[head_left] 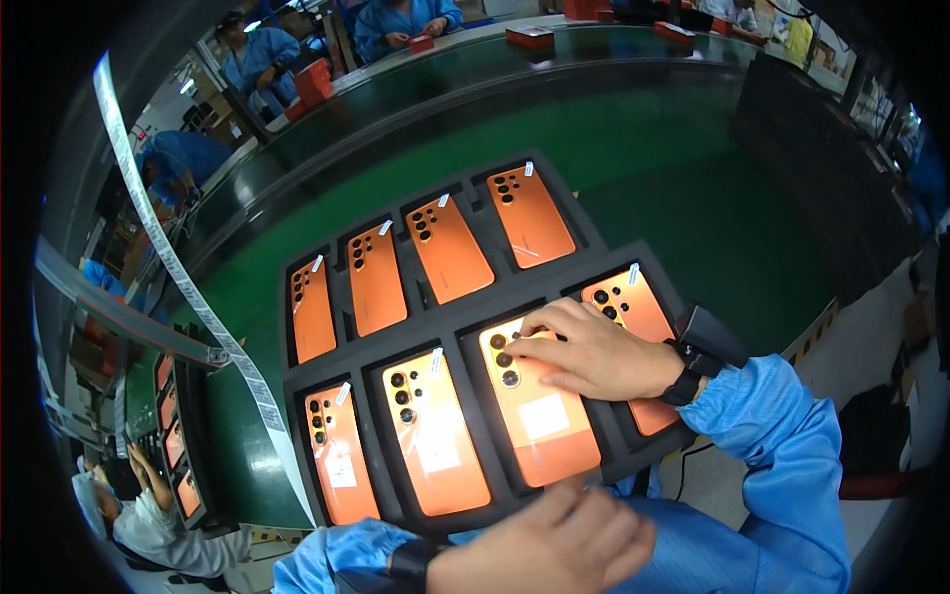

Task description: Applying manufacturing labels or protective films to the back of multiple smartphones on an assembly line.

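Several orange phones lie backs up in the slots of a black foam tray [435,342], in two rows. My right hand [594,348] rests over the upper part of one phone [539,421] in the near row. Its fingers are apart, with fingertips by the camera lenses, and it hides that phone's top right corner. Below the same phone's bottom edge is my left hand [544,544], blurred, its fingers loosely bent; whether they hold anything does not show. Beside these lie a phone [435,436] to the left and another phone [648,327] to the right, partly covered by my right hand.
A green conveyor belt [683,188] runs under the tray. A pale printed strip [188,267] hangs at the left. Another tray of orange phones [174,445] stands at far left. People in blue work clothes [396,25] sit beyond the belt, near red boxes [529,38].
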`<state>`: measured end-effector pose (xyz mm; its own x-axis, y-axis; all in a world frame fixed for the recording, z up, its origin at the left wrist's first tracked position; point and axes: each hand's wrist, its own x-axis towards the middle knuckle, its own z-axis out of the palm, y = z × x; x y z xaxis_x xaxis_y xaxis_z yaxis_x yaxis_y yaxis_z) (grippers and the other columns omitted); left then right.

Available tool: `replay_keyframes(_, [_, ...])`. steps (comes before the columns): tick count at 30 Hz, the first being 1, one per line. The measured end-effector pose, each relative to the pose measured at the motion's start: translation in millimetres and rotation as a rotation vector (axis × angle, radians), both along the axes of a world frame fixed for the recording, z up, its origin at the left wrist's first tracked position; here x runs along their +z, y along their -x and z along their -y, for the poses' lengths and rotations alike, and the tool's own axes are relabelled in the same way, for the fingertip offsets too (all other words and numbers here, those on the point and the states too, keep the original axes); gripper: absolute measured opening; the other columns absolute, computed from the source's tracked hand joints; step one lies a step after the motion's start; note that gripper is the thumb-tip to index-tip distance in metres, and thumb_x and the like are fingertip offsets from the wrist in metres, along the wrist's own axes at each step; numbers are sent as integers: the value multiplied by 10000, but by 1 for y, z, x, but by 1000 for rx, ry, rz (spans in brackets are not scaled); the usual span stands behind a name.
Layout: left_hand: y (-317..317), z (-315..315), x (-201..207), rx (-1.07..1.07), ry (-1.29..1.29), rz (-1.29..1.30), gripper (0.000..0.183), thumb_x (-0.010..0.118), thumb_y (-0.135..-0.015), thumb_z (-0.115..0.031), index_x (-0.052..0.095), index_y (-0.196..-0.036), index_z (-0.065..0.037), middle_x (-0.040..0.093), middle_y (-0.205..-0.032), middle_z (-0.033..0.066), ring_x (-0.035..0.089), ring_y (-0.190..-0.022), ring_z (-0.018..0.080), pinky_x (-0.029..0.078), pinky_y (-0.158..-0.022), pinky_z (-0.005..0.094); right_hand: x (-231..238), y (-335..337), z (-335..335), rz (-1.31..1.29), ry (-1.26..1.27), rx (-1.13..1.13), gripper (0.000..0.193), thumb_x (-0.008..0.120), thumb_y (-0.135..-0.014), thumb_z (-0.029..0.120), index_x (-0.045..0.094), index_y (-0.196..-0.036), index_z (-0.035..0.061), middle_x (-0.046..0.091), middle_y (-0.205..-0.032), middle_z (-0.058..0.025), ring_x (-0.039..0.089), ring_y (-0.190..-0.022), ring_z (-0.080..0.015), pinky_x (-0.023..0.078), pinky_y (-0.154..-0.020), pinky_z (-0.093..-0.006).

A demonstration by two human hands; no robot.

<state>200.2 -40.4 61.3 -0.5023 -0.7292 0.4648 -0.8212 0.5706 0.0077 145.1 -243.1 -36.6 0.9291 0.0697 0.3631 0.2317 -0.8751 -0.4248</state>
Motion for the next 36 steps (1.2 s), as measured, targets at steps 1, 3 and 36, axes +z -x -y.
replay_keyframes(1, [-7,4,-3,51,-11,13,239,598,-732,-163,593,-948,-61,510,-748,39,556,-722,182,465,-725,320,-4,-2,2,1,12,6,465,667,-802,142,542,-1242,59,493,-1186,-136,448,-1118,-297,390,-910,-415])
replay_keyframes(3, [-25,25,-14,163,-4,-33,277,628,-743,-151,601,-1014,-104,452,-721,33,507,-646,186,414,-618,319,-9,-8,5,85,-179,-59,332,616,-820,71,589,-1150,43,549,-1093,-114,507,-1026,-293,424,-887,-390])
replay_keyframes(36, [-253,-167,-28,902,-437,-1442,241,640,-906,-187,691,-941,46,698,-841,45,625,-724,86,493,-679,227,82,-99,-112,387,-363,161,172,681,-805,111,691,-964,44,611,-936,-83,558,-865,-260,458,-750,-370])
